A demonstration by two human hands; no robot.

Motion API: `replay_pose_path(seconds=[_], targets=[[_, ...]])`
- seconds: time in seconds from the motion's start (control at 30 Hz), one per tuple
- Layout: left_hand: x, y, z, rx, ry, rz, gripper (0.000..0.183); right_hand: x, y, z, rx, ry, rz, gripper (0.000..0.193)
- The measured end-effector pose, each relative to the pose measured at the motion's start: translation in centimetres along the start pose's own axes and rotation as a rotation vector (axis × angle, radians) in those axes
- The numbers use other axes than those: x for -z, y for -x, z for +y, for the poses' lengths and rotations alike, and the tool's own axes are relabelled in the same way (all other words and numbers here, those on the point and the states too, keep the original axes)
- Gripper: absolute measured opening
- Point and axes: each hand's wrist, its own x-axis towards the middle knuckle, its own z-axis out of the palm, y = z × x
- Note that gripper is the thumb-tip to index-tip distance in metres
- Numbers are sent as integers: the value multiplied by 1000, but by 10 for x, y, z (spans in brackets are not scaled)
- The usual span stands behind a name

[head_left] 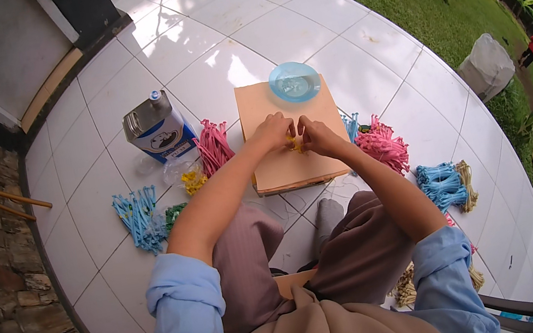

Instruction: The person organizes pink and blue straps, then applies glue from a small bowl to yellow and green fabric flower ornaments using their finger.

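Over the tan board [273, 165], both hands come together with bent, pinched fingers. My left hand [273, 132] and my right hand [321, 137] grip a small yellow piece [294, 142] between them. Its exact kind is mostly hidden by the fingertips. A translucent blue bowl [294, 83] stands on the board's far right corner, beyond the hands. Left of the board lies a bundle of pink strips [215, 147], close to my left forearm. To the right, near my right wrist, are a pink bundle [382, 144] and some light-blue strips [351, 126].
A blue-and-white metal can [164, 131] stands at the left. Nearby are yellow pieces [194, 180] in clear plastic, green pieces [174, 215] and blue strips [138, 221]. Blue bundles [440, 187] and beige bundles [467, 185] lie at the right. A white sack [488, 67] stands beside the grass.
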Motion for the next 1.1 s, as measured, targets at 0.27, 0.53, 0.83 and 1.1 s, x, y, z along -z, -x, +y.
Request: replay_pose_path(seconds=[0.27, 0.53, 0.83, 1.1], targets=[[7, -4, 9, 45, 213, -111, 37, 6, 1, 23, -35, 148, 205, 38], [10, -4, -1, 13, 269, -8, 40, -15, 1, -5, -52, 263, 251, 35], [30, 9, -34, 207, 355, 146, 27, -2, -20, 0, 0, 79, 267, 23], [10, 12, -30, 227, 268, 120, 22, -30, -32, -19, 78, 14, 228, 31]])
